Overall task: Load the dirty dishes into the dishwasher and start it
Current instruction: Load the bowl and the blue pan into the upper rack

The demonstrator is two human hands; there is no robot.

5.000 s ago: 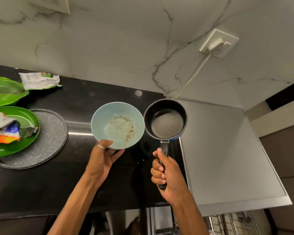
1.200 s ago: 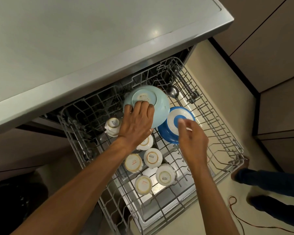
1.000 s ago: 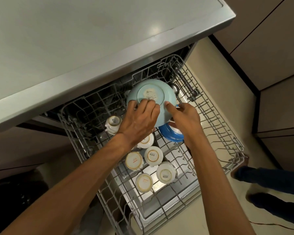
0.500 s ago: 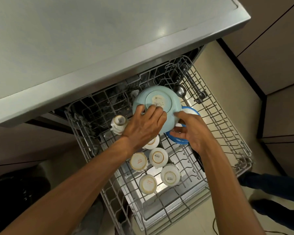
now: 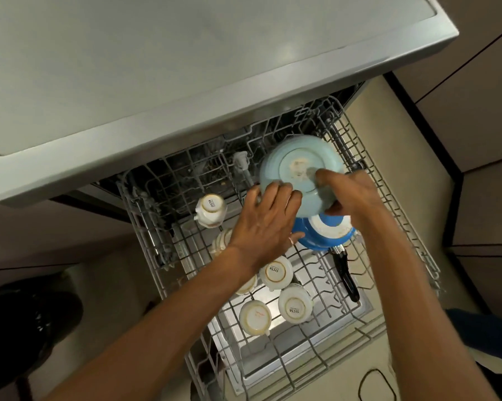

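A light blue bowl (image 5: 290,163) lies upside down at the back of the pulled-out dishwasher rack (image 5: 157,256). My left hand (image 5: 267,224) rests on its near left edge with fairly straight fingers. My right hand (image 5: 351,192) grips the bowl's right rim, fingers over the base and thumb below; it is motion-blurred. Just in front of the bowl a blue saucepan (image 5: 327,233) sits bottom up, its black handle (image 5: 345,276) pointing toward me. Several white cups (image 5: 275,272) stand upside down in the rack's middle and left.
The grey dishwasher top (image 5: 186,68) overhangs the back of the rack. A dark bin (image 5: 21,328) stands on the floor at lower left. Someone's dark-trousered leg (image 5: 489,328) is at the right edge, and a thin cable (image 5: 374,383) loops on the floor.
Bowl and saucepan came from the counter into the rack. Over the last second my right hand left the pan and took the bowl's right rim; the bowl shifted slightly right and back.
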